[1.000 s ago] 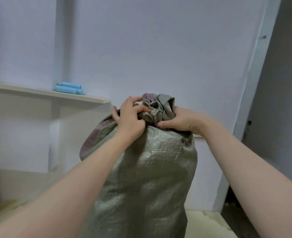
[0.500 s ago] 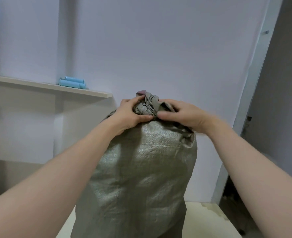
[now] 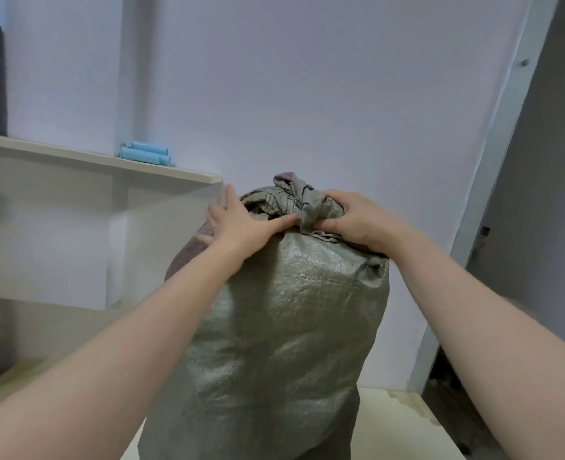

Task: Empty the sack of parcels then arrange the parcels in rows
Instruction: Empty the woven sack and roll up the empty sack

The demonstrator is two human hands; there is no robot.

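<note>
Pale-walled room: a full woven sack (image 3: pixel 284 327) stood upright on a cream floor mat (image 3: pixel 392 415), mouth closed.
The right hand (image 3: pixel 357 220) gripped the sack's bunched neck (image 3: pixel 291 197), fingers curled over it and thumb beneath; the left hand (image 3: pixel 241 225) lay flatter, fingers spread on the sack's shoulder, thumb pressed toward the neck. No parcels showed; they presumably lay inside. The step in hand appeared to be loosening the twisted closure, the start of emptying. The next move would probably call for working the twist free, then tipping the sack onto the mat. Farther out, a shelf (image 3: pixel 92 161) at left carried blue tubes (image 3: pixel 146 153), and a door frame (image 3: pixel 497 194) rose at right.
</note>
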